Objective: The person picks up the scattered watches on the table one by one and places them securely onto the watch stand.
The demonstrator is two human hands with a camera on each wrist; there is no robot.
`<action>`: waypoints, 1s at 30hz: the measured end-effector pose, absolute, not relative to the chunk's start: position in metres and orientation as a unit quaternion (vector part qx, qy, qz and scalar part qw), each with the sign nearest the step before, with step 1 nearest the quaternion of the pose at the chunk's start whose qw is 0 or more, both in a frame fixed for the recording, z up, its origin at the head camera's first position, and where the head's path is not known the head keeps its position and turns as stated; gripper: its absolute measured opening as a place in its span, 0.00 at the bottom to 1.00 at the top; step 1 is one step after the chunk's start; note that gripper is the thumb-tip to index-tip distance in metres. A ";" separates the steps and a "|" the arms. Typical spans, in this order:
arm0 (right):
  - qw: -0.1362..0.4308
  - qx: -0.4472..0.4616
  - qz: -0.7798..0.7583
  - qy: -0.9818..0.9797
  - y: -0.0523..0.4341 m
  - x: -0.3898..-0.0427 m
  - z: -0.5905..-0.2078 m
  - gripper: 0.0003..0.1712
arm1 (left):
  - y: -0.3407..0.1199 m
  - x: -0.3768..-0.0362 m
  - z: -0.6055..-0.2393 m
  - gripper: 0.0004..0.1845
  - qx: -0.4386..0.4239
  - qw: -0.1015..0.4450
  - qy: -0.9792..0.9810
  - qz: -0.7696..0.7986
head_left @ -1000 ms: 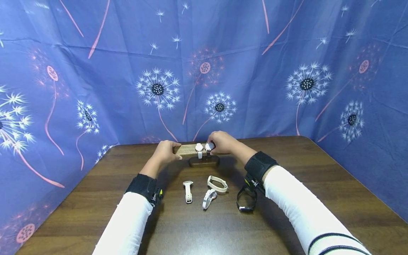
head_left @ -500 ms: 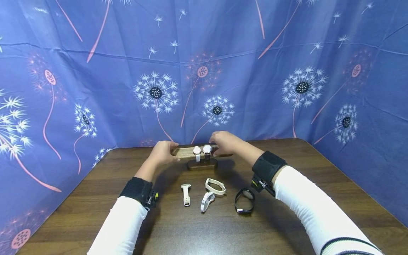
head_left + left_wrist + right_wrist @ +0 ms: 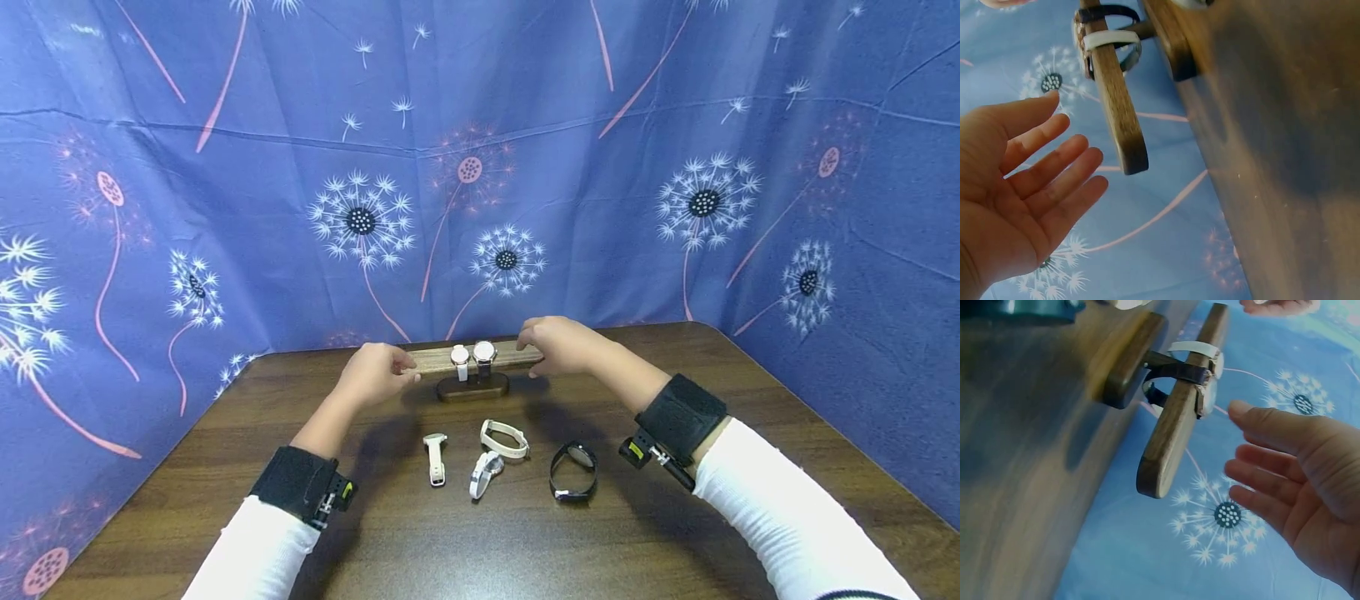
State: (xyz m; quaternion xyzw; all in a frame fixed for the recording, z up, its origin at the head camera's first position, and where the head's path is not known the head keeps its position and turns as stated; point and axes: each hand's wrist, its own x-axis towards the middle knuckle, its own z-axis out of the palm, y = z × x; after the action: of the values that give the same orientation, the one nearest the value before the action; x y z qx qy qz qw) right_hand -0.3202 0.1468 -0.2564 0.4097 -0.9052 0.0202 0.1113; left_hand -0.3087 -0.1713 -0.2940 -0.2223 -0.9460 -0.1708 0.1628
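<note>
A wooden watch stand has a horizontal bar [image 3: 431, 361] on a dark base [image 3: 472, 389] at the table's far side. Strapped round the bar, side by side, are a white-strapped watch [image 3: 461, 360] and a black-strapped watch [image 3: 484, 355]. At the bar's left end is my left hand [image 3: 372, 372]; the left wrist view shows its fingers relaxed and apart from the wood. My right hand [image 3: 567, 346] hovers by the right end, and in the right wrist view its loosely bent fingers [image 3: 1266, 469] hold nothing.
On the table [image 3: 480, 550] in front of the stand lie a cream watch [image 3: 436, 460], a looped cream strap [image 3: 506, 450], a white watch [image 3: 486, 475] and a black watch [image 3: 573, 475]. A blue dandelion-print cloth [image 3: 600, 267] hangs behind the table.
My right hand has let go of the black-strapped watch and moved right along the bar. My left hand has drawn back slightly from the bar's left end. The view has shifted a little.
</note>
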 end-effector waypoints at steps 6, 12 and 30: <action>0.085 0.407 0.060 -0.908 0.165 -0.303 -0.268 0.20 | -0.169 -0.285 -0.301 0.04 -0.236 0.160 -0.934 -0.215; 0.004 0.387 0.102 -0.916 0.178 -0.281 -0.278 0.16 | -0.169 -0.273 -0.304 0.04 -0.235 0.162 -0.927 -0.243; -0.153 0.324 0.156 -0.920 0.182 -0.266 -0.294 0.07 | -0.168 -0.273 -0.321 0.03 -0.253 0.158 -0.910 -0.289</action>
State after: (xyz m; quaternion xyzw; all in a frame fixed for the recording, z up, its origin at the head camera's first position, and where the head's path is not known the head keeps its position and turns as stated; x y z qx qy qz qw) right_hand -0.2656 0.1817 -0.2937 0.3240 -0.9203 0.1564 -0.1534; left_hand -0.2735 -0.1680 -0.3212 -0.2528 -0.9097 -0.2892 0.1578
